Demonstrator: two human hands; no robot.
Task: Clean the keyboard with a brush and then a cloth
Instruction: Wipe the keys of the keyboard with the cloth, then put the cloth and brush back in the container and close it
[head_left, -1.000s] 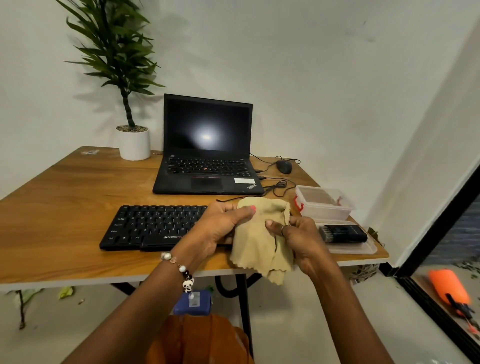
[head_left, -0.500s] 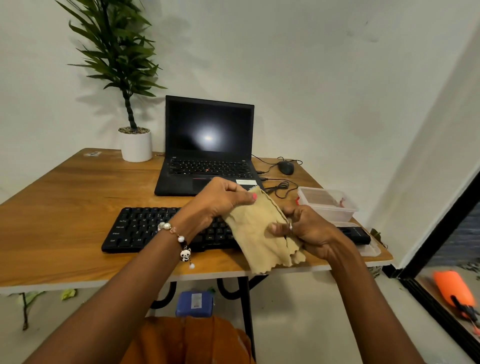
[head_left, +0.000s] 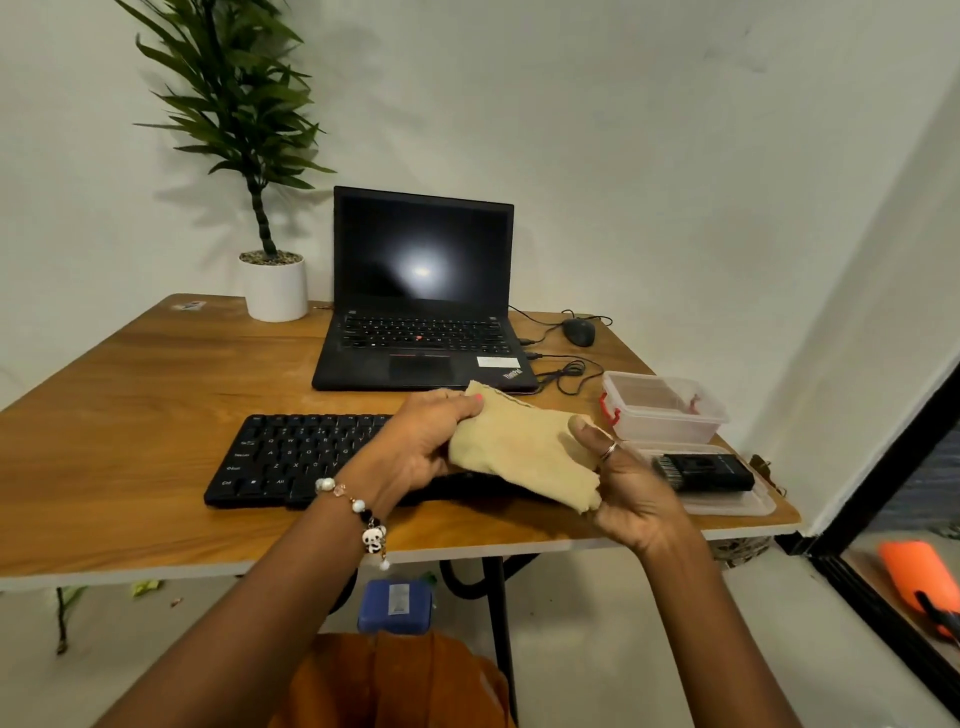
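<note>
Since a moment ago both hands swung the tan cloth (head_left: 524, 449) flatter above the black keyboard's (head_left: 311, 457) right end. Left hand (head_left: 423, 447) pinches its top edge, right hand (head_left: 631, 488) grips its right side, near the counter's (head_left: 130, 415) front edge.

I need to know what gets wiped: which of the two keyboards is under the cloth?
The separate black keyboard at the desk's near edge; the cloth covers its right end. The laptop sits farther back, uncovered.

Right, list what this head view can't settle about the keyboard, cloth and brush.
- keyboard: right half hidden behind the cloth and both hands.
- brush: bristles blurred; lies on a clear lid.
- left hand, right hand: fingertips behind the cloth unseen.
</note>
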